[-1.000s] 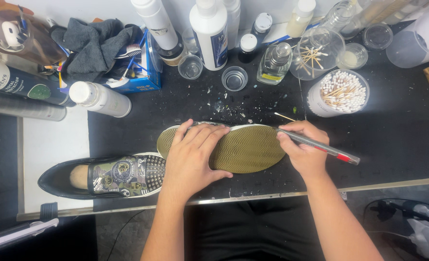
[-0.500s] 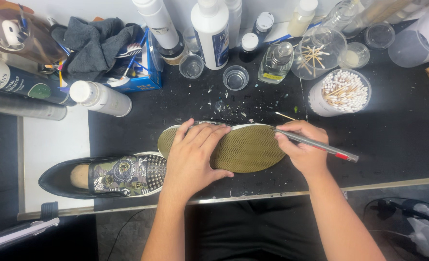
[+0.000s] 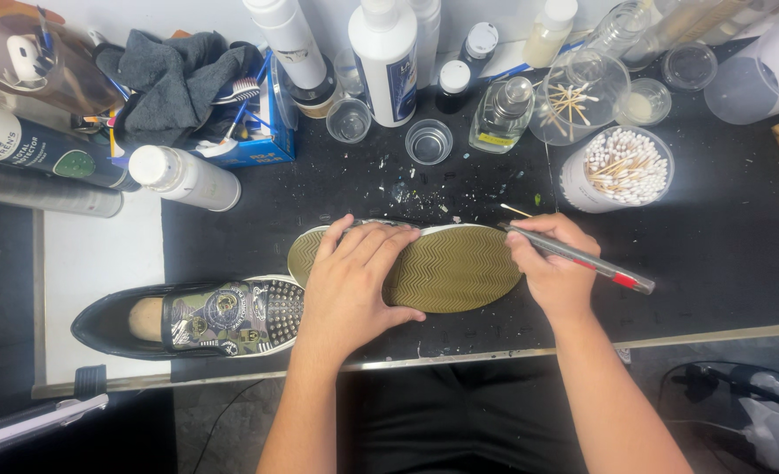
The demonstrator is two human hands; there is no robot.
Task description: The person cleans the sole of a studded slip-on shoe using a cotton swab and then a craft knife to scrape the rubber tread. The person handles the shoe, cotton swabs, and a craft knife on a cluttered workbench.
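Right hand (image 3: 554, 268) shifting slightly up shoe sole (image 3: 446, 268) edge, fingers pinching knife (image 3: 574, 256); left hand (image 3: 352, 285) pressing flat, fingers together; sole lying lengthwise left-right, facing up.

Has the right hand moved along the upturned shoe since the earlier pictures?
Yes, slightly. The right hand with its thin tool shifted up toward the tub of cotton swabs, working at the edge of the upturned shoe.

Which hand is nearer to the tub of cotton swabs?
The right hand. It holds a thin tool just below the tub of cotton swabs, while the left hand presses the upturned shoe sole farther to the left.
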